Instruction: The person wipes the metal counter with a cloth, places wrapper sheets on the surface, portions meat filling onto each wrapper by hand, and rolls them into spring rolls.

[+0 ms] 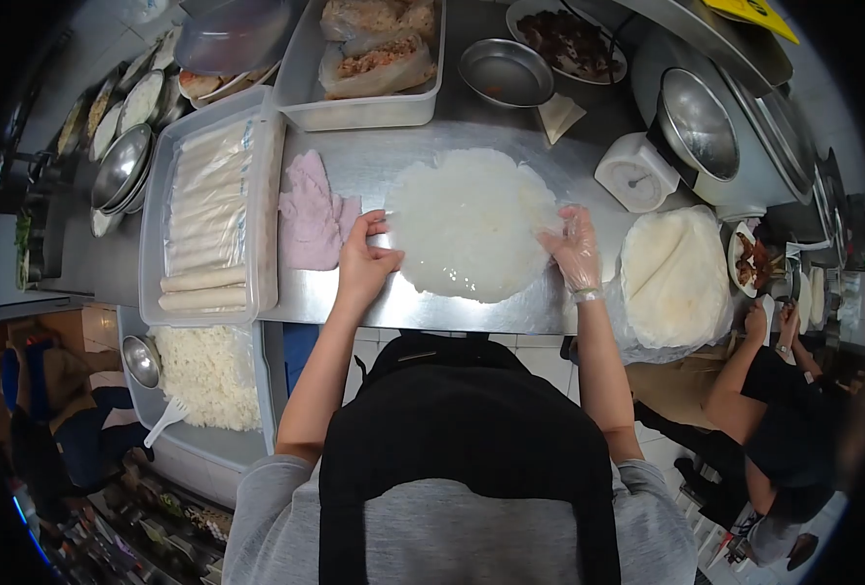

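Observation:
A round, thin, translucent white wrapper (471, 224) lies spread on the steel worktop in front of me. At its left edge is my left hand (366, 265), bare, with thumb and fingers apart. My right hand (576, 255), in a clear plastic glove, has thumb and fingers at the wrapper's right edge and appears to pinch it. Left of the wrapper sits a crumpled pink cloth (311, 214), close to my left hand. A stack of pale round wrappers (674, 278) rests on plastic to the right of my right hand.
Left stands a plastic tub (269, 195) of wrapped rolls; below it, a bin of white shreds (208, 375) with a fork. Behind are a tub of bagged filling (354, 119), a metal bowl (507, 71) and a scale (637, 174). Other people stand at both sides.

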Available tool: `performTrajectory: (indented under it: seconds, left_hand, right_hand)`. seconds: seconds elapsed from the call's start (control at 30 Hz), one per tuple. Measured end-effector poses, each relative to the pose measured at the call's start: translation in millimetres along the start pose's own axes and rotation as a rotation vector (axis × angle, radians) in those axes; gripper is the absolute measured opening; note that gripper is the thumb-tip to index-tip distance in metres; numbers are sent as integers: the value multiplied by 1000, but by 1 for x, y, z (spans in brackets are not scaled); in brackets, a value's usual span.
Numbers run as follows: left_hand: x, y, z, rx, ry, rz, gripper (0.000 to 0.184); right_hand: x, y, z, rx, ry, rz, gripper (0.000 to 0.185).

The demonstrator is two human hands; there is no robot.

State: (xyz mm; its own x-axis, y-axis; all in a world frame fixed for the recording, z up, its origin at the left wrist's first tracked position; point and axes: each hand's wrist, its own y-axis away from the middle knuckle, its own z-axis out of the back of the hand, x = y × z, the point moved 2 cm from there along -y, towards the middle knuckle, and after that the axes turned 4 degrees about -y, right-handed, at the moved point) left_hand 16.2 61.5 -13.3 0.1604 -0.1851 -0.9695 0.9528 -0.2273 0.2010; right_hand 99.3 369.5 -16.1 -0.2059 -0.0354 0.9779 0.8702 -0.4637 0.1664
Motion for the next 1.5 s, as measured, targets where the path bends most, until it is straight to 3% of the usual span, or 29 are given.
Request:
performTrajectory:
  seconds: [0.1, 0.13, 0.2, 0.23, 0.33, 0.4, 0.47, 0.6, 0.73, 0.8, 0.9, 0.97, 1.07, 1.1, 1.13, 1.2, 1.23, 1.3, 1.33, 1.4, 1.43, 1.5]
  left_hand:
    - [11, 12, 37, -37, -307, -170, 50]
    - [4, 19, 47, -77, -361, -183, 40]
    - [-14, 30, 55, -108, -524, -141, 31]
    - [-15, 28, 49, -107, -518, -146, 31]
    - [-26, 23, 11, 63, -580, -483, 27]
    - [-23, 22, -9, 205, -692, -486, 30]
    - [-23, 24, -12, 278, -768, -437, 32]
    - [-28, 20, 12, 293, -592, -355, 33]
    - [-39, -3, 33, 161, -470, -426, 34]
    - [-61, -15, 42, 84, -495, -508, 34]
    - [-86, -17, 55, 40, -474, -542, 34]
    - [-82, -12, 62, 32, -431, -534, 34]
    - [-58, 2, 75, 69, -368, -375, 34]
    - [-40, 3, 79, 36, -395, -407, 33]
    - [-33, 6, 81, 58, -381, -395, 33]
    - [-23, 10, 83, 38, -314, -271, 30]
    - [-23, 10, 83, 41, -327, -282, 29]
    - [-16, 9, 83, 63, -331, -296, 28]
    - [-15, 7, 83, 74, -323, -286, 29]
    - [-11, 4, 81, 54, -330, -319, 27]
    - [-7, 2, 81, 24, -302, -267, 25]
    - [3, -1, 80, -75, -238, -241, 20]
  right_hand:
    - [-7, 5, 28, -65, 69, -50, 29]
    - [-6, 7, 36, -69, 72, -58, 29]
    - [9, 10, 50, -192, 161, 150, 15]
    - [17, 7, 45, -224, 312, 428, 10]
    - [29, 1, 11, -55, 480, 586, 12]
    - [28, -2, -2, -7, 539, 598, 15]
    - [30, -10, -1, 111, 803, 422, 13]
    - [72, -49, -15, 93, 634, 494, 14]
    - [163, -113, -106, 201, 563, 668, 18]
    - [175, -163, -163, 325, 411, 944, 18]
    - [177, -238, -237, 468, 634, 893, 26]
    - [172, -246, -275, 621, 1438, 686, 36]
    - [151, -241, -292, 516, 1537, 841, 47]
    - [149, -239, -295, 548, 1588, 639, 49]
    - [140, -239, -294, 556, 1599, 610, 49]
    - [130, -241, -289, 406, 1473, 804, 30]
    - [122, -254, -288, 406, 1487, 775, 30]
    - [110, -272, -286, 539, 1460, 1001, 48]
    - [126, -255, -275, 536, 1473, 972, 48]
    - [190, -203, -264, 746, 1158, 868, 50]
    - [179, -218, -265, 742, 1159, 859, 50]
    - [163, -246, -273, 688, 1194, 637, 58]
